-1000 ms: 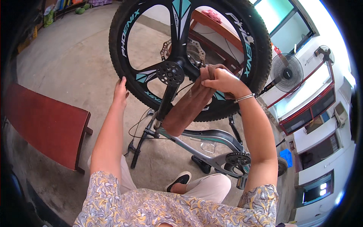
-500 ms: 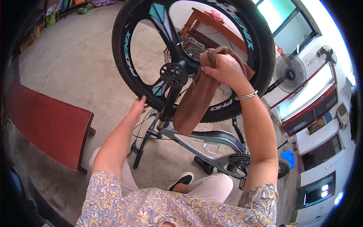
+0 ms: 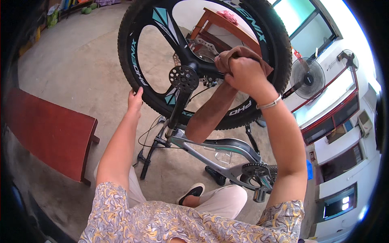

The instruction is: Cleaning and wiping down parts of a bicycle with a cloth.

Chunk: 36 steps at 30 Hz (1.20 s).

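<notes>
- Two hands are up at the upturned bicycle's front wheel (image 3: 204, 60), one on each side of it.
- Far left, a dark red wooden bench (image 3: 48, 133) stands on the concrete floor (image 3: 77, 56), well apart from the bike.
- Your left hand (image 3: 135, 100) lies open, palm and fingers flat against the black tyre at the wheel's lower left edge; it grips nothing.
- The wheel has black and teal blade spokes and stands upright above the fork; the round perforated hub disc (image 3: 184, 77) sits just right of that hand.
- Below the hub, the grey bicycle frame (image 3: 219, 148) runs down to the right, to the chainring and a pedal (image 3: 259, 194) near your knee.
- Your right hand (image 3: 243, 73) is clenched around a brown cloth (image 3: 210, 111), pressing it on a spoke right of the hub; the rest of the cloth hangs down across the tyre.
- A silver bracelet circles that wrist.
- Far right, a standing fan (image 3: 307, 77) shows against the white wall.
</notes>
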Available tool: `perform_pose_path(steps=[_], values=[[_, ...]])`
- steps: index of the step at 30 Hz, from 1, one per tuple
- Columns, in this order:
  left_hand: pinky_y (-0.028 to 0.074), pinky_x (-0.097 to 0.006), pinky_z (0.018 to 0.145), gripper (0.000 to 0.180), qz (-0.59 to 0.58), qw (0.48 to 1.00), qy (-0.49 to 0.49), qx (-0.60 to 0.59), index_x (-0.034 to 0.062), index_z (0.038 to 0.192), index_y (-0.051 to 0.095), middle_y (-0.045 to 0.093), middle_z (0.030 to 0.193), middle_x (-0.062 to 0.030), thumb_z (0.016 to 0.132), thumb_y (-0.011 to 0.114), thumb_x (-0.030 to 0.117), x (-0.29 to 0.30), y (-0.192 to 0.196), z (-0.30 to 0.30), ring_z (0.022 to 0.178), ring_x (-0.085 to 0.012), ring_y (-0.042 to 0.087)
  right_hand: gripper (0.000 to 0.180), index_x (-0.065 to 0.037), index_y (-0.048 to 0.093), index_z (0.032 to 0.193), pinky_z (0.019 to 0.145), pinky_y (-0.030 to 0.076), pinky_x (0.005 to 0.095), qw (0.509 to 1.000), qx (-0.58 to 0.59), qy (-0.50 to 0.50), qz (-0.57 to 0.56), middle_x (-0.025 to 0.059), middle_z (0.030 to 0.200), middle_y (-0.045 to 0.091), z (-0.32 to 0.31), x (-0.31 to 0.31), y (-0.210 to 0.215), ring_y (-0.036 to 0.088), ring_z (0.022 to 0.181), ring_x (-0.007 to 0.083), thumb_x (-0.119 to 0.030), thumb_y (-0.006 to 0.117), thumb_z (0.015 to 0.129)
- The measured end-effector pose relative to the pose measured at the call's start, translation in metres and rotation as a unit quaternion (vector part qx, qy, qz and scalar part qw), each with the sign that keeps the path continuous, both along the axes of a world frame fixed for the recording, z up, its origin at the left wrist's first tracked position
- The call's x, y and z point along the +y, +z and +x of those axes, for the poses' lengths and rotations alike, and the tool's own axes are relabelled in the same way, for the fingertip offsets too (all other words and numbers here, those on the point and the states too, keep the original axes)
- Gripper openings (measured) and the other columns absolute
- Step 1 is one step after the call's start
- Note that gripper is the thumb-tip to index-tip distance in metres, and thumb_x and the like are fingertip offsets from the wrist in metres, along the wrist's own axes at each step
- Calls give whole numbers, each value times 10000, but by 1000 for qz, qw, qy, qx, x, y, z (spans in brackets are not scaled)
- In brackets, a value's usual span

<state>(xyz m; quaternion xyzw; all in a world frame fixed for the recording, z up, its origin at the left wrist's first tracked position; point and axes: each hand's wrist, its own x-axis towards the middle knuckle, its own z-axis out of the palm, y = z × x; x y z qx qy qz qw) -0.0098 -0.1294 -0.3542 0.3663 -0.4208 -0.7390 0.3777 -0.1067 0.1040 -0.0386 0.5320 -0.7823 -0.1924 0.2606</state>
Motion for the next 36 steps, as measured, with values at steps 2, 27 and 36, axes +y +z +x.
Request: perform_pose_path(steps=[2, 27, 36], values=[[414, -388, 852, 702, -14, 1000, -18, 11, 79, 1356, 316, 514, 1206, -134, 822, 636, 404, 1, -3, -4, 1043, -230, 505, 198, 3, 625, 705, 682, 514, 409, 990, -44, 94, -100, 162, 769, 648, -7, 5, -11, 634, 763, 318, -193, 612, 684], [393, -419, 932, 732, 27, 991, -130, -4, 99, 1360, 289, 478, 1257, -96, 822, 605, 481, -5, -12, -4, 1090, -252, 506, 269, -15, 613, 973, 780, 456, 406, 942, -246, 148, -176, 173, 950, 620, 6, 56, -101, 584, 895, 335, -90, 597, 715], [453, -380, 842, 571, 12, 990, -140, -27, 96, 1259, 379, 539, 1172, -73, 871, 535, 486, 26, -31, -14, 1004, -228, 554, 265, 56, 556, 989, 760, 448, 294, 605, -664, 125, -421, 113, 922, 606, -21, 27, -135, 560, 858, 143, -82, 545, 763]])
